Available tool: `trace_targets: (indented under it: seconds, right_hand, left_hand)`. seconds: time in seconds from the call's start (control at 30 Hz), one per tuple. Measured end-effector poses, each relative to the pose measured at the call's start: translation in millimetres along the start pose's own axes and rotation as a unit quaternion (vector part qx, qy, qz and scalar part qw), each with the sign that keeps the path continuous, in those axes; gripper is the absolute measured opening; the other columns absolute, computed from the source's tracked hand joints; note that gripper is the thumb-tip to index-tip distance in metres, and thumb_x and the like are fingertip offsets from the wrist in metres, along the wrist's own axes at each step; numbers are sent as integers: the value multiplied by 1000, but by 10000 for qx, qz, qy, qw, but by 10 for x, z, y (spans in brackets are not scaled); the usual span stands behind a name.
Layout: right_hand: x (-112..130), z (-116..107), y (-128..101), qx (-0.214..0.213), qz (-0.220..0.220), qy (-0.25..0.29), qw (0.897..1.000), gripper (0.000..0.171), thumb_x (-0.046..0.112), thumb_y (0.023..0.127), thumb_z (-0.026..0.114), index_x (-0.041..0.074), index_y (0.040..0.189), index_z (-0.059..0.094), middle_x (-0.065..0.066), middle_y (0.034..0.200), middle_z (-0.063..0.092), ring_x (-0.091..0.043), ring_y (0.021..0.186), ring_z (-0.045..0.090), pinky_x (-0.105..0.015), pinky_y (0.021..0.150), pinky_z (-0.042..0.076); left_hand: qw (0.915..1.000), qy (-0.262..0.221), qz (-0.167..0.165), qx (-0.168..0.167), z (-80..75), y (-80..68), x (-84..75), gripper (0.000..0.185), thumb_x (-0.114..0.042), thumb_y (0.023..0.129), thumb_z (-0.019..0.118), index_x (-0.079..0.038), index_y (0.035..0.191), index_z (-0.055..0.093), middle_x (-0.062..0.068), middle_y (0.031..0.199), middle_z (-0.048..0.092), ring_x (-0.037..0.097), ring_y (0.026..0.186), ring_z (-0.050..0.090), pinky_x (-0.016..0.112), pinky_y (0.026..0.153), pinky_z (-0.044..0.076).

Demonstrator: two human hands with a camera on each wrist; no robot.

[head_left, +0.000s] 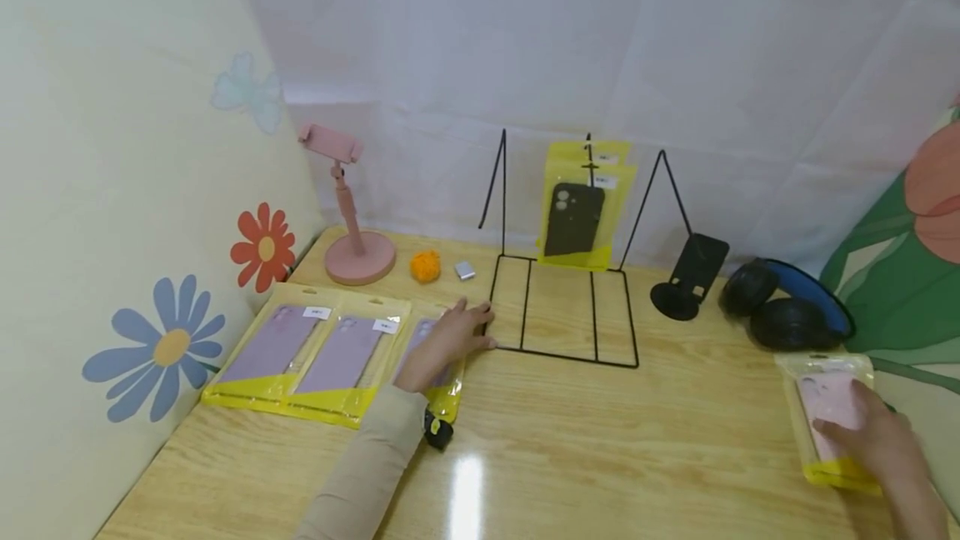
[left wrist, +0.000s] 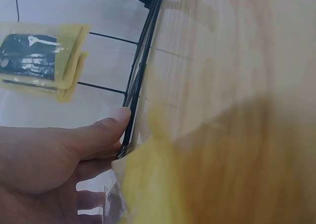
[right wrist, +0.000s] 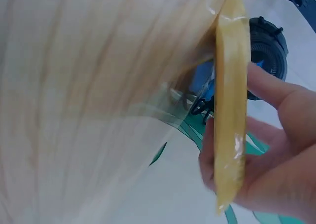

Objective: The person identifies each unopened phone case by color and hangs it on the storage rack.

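In the head view, my left hand (head_left: 447,342) is at the left front corner of a black wire display rack (head_left: 577,357). Its thumb and forefinger pinch the rack's base wire, seen close up in the left wrist view (left wrist: 137,88). Under that hand lies a bagged lilac phone case (head_left: 417,343), partly hidden. At the far right, my right hand (head_left: 881,432) grips a bagged pink phone case (head_left: 828,397), thumb on its front and fingers behind. The right wrist view shows the yellow bag (right wrist: 231,110) edge-on. Bagged black phone cases (head_left: 573,219) hang from the rack's middle hook.
Two more bagged lilac cases (head_left: 273,344) lie side by side at left. Behind them are a pink phone stand (head_left: 360,257), an orange fuzzy ball (head_left: 425,266) and a small silver-white block (head_left: 465,270). Right of the rack stand a black phone stand (head_left: 697,265) and headphones (head_left: 795,321).
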State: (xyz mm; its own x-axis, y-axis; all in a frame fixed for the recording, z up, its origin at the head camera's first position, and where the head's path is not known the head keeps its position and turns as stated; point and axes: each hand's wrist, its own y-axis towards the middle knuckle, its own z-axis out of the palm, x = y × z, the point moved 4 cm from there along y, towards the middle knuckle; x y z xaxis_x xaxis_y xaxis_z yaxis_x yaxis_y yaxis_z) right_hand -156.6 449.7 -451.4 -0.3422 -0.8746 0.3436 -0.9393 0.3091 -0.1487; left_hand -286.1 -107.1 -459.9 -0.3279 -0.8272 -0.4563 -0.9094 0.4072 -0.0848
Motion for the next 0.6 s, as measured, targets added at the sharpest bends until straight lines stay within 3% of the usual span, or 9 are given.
trace_targets:
  seconds: [0.13,0.2,0.27,0.3,0.37,0.43,0.53,0.6]
  right_hand:
    - [85,-60,-29,-626,-543,422,9957,68,17,92,62,-14,141,26,-50,127,33,-64,110,39,-69,87,37]
    - [146,-84,-72,-1071,-682,610,9900,57,12,93,60,-12,138,36,-49,121,41,-62,103,47,-62,77,45]
    - [209,-102,-126,-1502,-764,885,9817,51,12,93,60,-8,136,43,-46,115,49,-40,83,64,-43,66,51]
    - [248,-106,-154,-1649,-772,1104,9771,50,13,94,60,-6,137,44,-45,115,52,-25,76,65,-34,61,51]
    - [332,-107,-209,-1797,-650,1672,9672,50,18,95,60,3,140,46,-29,116,63,1,70,57,-18,55,46]
    - [436,-120,-257,-1782,-499,2395,9531,51,22,95,61,13,143,46,-6,108,68,16,68,44,-8,54,41]
    - [649,-142,-341,-1765,-391,3386,9234,52,20,94,63,24,143,47,24,103,54,12,74,50,-5,59,42]
    - [799,-169,-402,-1762,-581,4164,8901,52,11,92,65,21,141,51,21,99,56,7,76,54,-5,60,44]
  left_hand:
    - [10000,23,-16,-19,-1,4,10,56,-32,92,64,-7,140,50,9,152,35,44,142,16,60,112,16]
    - [10000,15,2,-26,-4,2,11,56,-31,91,65,-7,139,50,10,152,36,45,142,16,60,112,16]
    - [10000,2,-10,0,0,-1,13,56,-30,91,65,-7,139,50,10,152,36,45,142,16,60,112,16]
    - [10000,-7,-15,21,2,-4,13,56,-30,91,65,-7,140,50,10,152,36,45,142,16,60,112,15]
    - [10000,-27,-9,36,7,-8,12,56,-30,91,65,-7,140,50,10,152,36,45,142,16,60,112,16]
    - [10000,-34,-20,62,13,-7,9,56,-31,92,65,-7,140,49,8,152,35,44,142,15,60,112,15]
    - [10000,-5,14,23,6,3,3,56,-31,92,65,-7,140,49,9,152,35,45,142,15,60,112,15]
    - [10000,26,26,-2,-3,13,-3,57,-31,91,65,-6,140,49,10,152,35,46,141,15,60,112,15]
